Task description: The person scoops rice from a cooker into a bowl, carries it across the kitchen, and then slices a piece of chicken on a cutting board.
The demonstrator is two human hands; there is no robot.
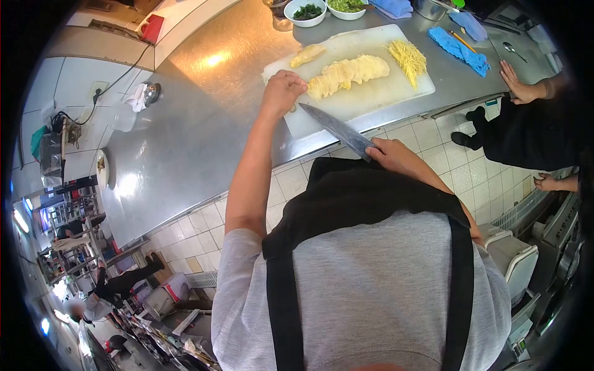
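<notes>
My left hand [282, 90] rests curled at the near left end of a row of thin pale yellow slices [348, 73] on a white cutting board [365, 99]. My right hand [391, 154] grips the handle of a long chef's knife [337, 128], whose blade points up toward the left hand above the board's front edge. A pile of fine yellow strips [408, 59] lies at the board's right end, and one uncut pale piece [307, 55] sits at its far left.
The board lies on a steel counter [204, 111]. Bowls of greens [306, 12] stand behind it, with blue cloths [461, 49] and a spoon [513, 49] to the right. Another person's hand [518, 85] rests on the counter's right edge. Tiled floor lies below.
</notes>
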